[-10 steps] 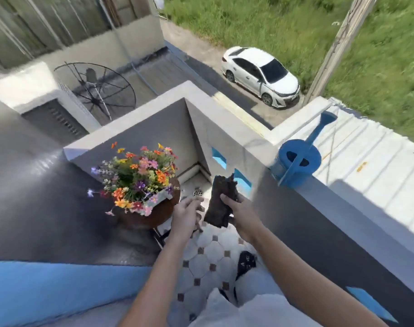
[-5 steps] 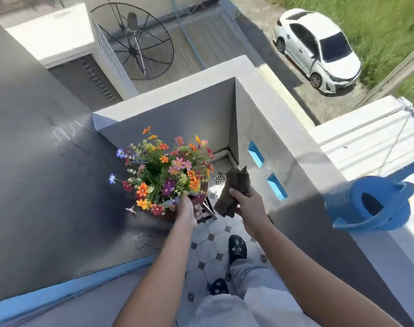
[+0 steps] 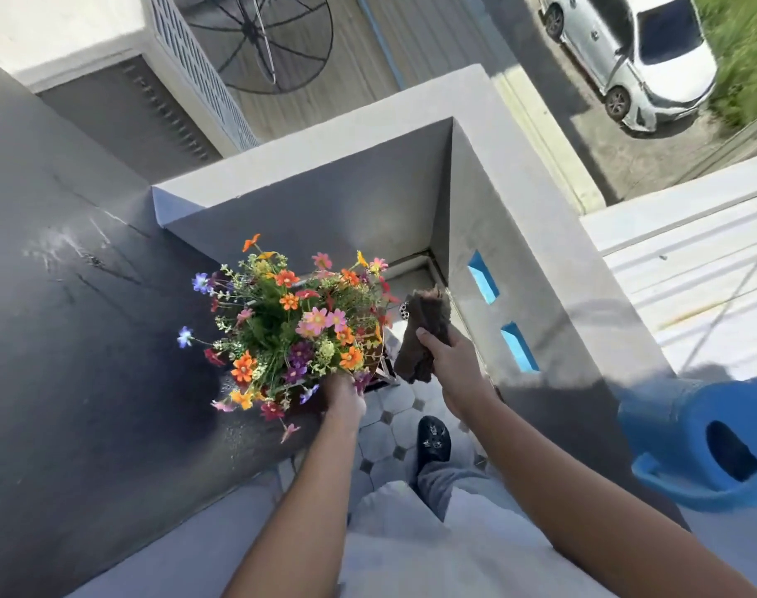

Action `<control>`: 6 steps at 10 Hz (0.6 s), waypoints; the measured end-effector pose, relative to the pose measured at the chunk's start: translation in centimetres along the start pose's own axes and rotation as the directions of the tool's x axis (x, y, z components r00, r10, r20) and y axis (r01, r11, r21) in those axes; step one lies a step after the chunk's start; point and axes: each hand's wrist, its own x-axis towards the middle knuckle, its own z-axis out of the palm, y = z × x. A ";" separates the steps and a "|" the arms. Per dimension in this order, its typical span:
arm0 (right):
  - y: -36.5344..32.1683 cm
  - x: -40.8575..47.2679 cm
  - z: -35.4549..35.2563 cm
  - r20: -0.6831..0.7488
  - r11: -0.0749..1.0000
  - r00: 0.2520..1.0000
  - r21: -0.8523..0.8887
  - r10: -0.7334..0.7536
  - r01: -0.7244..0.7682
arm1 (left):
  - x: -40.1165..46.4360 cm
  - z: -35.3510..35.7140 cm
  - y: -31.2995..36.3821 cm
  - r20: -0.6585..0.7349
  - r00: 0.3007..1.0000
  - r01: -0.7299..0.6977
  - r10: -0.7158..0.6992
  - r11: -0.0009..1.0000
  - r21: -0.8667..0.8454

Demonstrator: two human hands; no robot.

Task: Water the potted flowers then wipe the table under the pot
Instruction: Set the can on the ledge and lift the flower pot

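Observation:
A bunch of orange, pink and purple flowers point(image 3: 295, 334) fills a brown pot, of which only a sliver of rim point(image 3: 379, 343) shows. My left hand point(image 3: 342, 394) grips the pot's near edge, under the blooms. My right hand point(image 3: 450, 360) holds a dark brown rag point(image 3: 424, 334) upright, just right of the flowers. A corner of the small table point(image 3: 387, 373) peeks out between pot and rag; most of it is hidden. The blue watering can point(image 3: 709, 446) stands on the parapet at the right.
Grey balcony walls point(image 3: 519, 261) close in at the back and right, a dark wall point(image 3: 75, 360) at the left. The tiled floor point(image 3: 389, 429) holds my black shoe point(image 3: 433, 440). A floor drain point(image 3: 405, 310) sits behind the rag. Far below are a white car point(image 3: 652, 66) and a dish antenna point(image 3: 260, 36).
My view has tilted down and to the left. My left hand has moved to the pot's near edge and taken hold of it. The rag stays in my right hand.

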 end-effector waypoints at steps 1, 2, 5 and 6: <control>-0.6 0.1 0.2 0.014 0.999 1.000 -0.026 -0.024 0.025 | -2.4 -0.1 1.6 -0.051 0.999 -0.009 -0.001 0.980 -0.201; -0.9 -0.2 0.8 0.021 0.998 0.999 -0.046 -0.038 0.039 | -3.0 -1.9 2.9 -0.004 0.998 -0.057 0.058 0.969 -0.241; -3.4 -3.7 4.7 0.009 0.936 0.952 -0.178 -0.306 0.303 | -9.1 -8.5 5.8 0.253 0.967 0.008 0.008 0.998 -0.063; -4.8 -5.0 6.9 0.030 0.840 0.886 -0.303 -0.463 0.450 | -11.2 -9.8 5.9 0.301 0.954 -0.018 0.014 1.000 0.011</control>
